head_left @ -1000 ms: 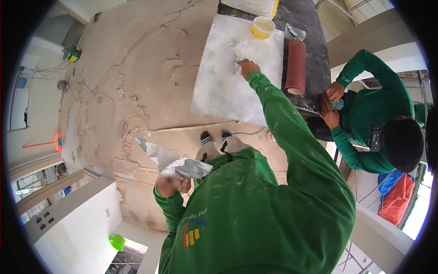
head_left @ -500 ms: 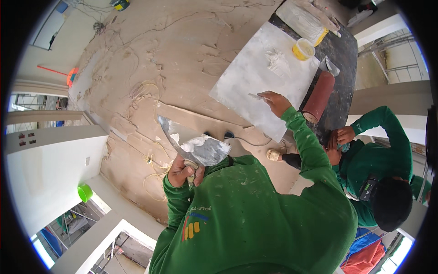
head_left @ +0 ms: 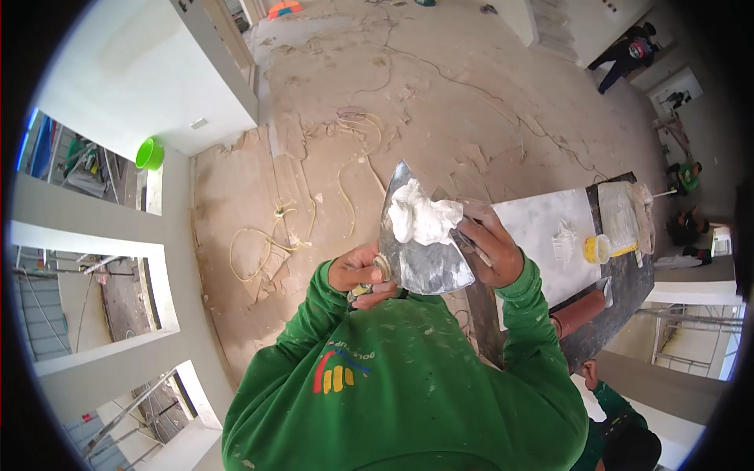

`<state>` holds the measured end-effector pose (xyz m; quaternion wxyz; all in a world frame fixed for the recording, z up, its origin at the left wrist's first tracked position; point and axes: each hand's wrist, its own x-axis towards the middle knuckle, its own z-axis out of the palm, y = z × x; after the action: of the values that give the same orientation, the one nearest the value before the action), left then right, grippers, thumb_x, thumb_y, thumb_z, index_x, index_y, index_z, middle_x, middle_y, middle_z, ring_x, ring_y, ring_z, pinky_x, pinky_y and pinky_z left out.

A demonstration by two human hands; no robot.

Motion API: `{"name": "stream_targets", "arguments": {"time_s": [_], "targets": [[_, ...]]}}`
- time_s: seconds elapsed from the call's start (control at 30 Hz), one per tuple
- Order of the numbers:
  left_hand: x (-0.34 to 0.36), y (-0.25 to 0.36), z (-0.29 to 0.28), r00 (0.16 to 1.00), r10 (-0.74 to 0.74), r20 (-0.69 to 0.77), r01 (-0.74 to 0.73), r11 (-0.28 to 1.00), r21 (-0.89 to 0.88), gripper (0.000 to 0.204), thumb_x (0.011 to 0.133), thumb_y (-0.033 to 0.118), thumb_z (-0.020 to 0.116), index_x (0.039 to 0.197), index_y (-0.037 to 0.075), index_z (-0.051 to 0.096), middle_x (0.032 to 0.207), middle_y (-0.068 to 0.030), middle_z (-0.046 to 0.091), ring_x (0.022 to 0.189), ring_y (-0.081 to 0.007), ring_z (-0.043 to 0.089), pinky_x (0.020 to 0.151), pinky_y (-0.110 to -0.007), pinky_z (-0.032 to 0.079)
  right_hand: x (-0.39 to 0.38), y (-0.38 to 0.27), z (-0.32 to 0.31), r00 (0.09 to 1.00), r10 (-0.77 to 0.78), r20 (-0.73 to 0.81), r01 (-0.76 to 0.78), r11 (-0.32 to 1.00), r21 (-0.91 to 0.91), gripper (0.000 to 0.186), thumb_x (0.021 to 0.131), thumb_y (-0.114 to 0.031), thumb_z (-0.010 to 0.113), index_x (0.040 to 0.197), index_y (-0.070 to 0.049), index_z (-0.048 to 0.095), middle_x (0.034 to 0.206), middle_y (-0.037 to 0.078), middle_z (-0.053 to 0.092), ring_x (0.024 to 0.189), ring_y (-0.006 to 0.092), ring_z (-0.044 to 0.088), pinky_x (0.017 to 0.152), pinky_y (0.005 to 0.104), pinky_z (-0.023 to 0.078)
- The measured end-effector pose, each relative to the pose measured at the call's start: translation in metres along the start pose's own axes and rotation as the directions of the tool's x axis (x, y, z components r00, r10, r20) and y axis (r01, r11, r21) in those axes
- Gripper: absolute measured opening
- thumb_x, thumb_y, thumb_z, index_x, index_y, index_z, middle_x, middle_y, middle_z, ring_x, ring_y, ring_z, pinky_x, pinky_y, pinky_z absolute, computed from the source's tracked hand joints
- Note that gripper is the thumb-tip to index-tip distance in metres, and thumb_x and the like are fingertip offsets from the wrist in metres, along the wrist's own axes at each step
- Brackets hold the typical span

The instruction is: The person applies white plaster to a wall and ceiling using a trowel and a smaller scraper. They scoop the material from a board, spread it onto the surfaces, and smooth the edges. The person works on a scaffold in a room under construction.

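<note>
My left hand [head_left: 355,268] is closed round the handle of a wide putty knife, in front of my chest. Its broad grey metal blade [head_left: 428,271] points away from me and carries a thick heap of white putty [head_left: 424,218]. My right hand [head_left: 495,245] is at the blade's right side, fingers closed on a small scraper mostly hidden by the fingers and putty. To the right, a white board [head_left: 542,224] with a smear of putty [head_left: 564,242] lies on a dark table [head_left: 628,275]. A yellow-labelled tub [head_left: 597,249] stands on the board's edge.
A dark red cylinder [head_left: 580,312] and a pale bag [head_left: 618,212] lie on the table. Yellow cord [head_left: 263,255] loops over the dusty floor at left. A co-worker's green sleeve [head_left: 616,404] shows at lower right; a person [head_left: 628,55] stands far off.
My view has swung rightward, and my body has turned from the table. My right hand has come off the white board to the putty knife, where the putty heap is now larger.
</note>
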<state>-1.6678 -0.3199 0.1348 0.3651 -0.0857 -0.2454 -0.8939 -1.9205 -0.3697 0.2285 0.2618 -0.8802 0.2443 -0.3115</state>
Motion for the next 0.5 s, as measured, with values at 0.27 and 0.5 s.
{"name": "stream_targets", "arguments": {"time_s": [0.27, 0.5], "targets": [[-0.18, 0.088, 0.047, 0.585, 0.759, 0.286, 0.33, -0.546, 0.77, 0.051, 0.084, -0.004, 0.056, 0.133, 0.005, 0.042, 0.081, -0.0087, 0.051, 0.055, -0.0195, 0.05, 0.05, -0.032, 0.042, 0.098, -0.01, 0.177, 0.722, 0.679, 0.13, -0.319, 0.16, 0.934, 0.029, 0.094, -0.015, 0.05, 0.117, 0.002, 0.055, 0.117, 0.012, 0.06, 0.107, 0.0257, 0.059, 0.094, 0.0405, 0.046], [-0.304, 0.074, 0.069, 0.332, 0.886, 0.323, 0.697, -0.461, 0.549, 0.079, 0.054, 0.001, 0.068, 0.129, 0.02, 0.055, 0.076, -0.0044, 0.05, 0.053, -0.0219, 0.051, 0.046, -0.033, 0.043, 0.211, -0.149, 0.287, 0.543, 0.098, 0.834, -0.683, -0.527, 0.506, 0.031, 0.093, -0.016, 0.05, 0.118, 0.003, 0.053, 0.112, 0.013, 0.063, 0.102, 0.0232, 0.062, 0.089, 0.0372, 0.05]]}}
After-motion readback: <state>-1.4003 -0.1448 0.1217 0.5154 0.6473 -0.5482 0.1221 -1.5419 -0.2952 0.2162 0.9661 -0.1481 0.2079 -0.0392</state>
